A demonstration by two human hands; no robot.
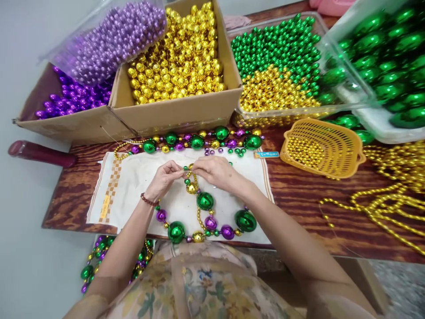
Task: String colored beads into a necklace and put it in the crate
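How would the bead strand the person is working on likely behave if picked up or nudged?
The bead strand would probably hang floppy, since it curves across the white cloth. Its large green beads look round and glossy, so they may roll or slip when nudged. Their uneven sizes could make it sag unevenly when lifted.

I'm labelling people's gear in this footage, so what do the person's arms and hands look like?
Both hands are ungloved: the left hand has a dark reddish-brown beaded bracelet at its wrist; the right hand shows none. Both forearms are bare, without visible markings.
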